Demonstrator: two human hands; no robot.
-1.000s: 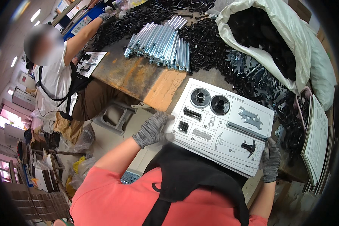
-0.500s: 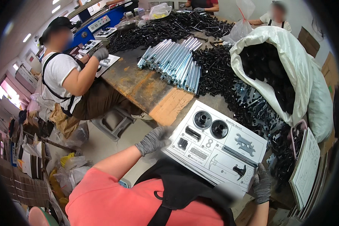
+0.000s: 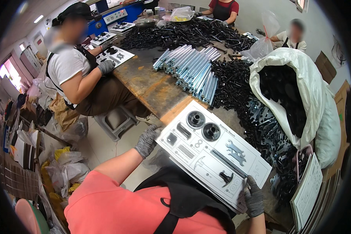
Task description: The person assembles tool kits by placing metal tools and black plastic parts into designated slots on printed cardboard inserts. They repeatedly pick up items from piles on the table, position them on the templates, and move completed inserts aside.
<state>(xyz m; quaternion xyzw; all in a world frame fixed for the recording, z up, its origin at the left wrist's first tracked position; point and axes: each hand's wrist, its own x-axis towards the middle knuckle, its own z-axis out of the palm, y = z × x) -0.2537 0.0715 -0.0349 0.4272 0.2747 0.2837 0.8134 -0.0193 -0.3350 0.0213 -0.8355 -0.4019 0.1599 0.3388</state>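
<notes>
My gloved left hand [image 3: 147,141] grips the left corner of a white printed card [image 3: 257,165], its fingers closed at the edge. My gloved right hand [image 3: 254,197] holds the card's lower right edge, thumb on top beside the end of a dark grey tube [image 3: 227,163]. Two black flanged discs [image 3: 211,132] sit at the card's far side. Also on it are two grey wrenches [image 3: 235,152], a black T-shaped knob [image 3: 226,178] and a black cylindrical part [image 3: 184,131]. Further card edges show beneath, close to my apron.
Silvery tubes [image 3: 189,70] lie piled on the worktable [image 3: 144,84], with black bolts [image 3: 232,80] around them. Loose wrenches [image 3: 263,117] lie beside an open white sack [image 3: 314,84]. Printed cards [image 3: 309,191] stand at right. A co-worker [image 3: 72,66] sits at left; others sit farther back.
The card in my hands has shifted left and turned slightly, both hands moving with it. The left co-worker's raised hand has come down to the card there. My view has shifted a little.
</notes>
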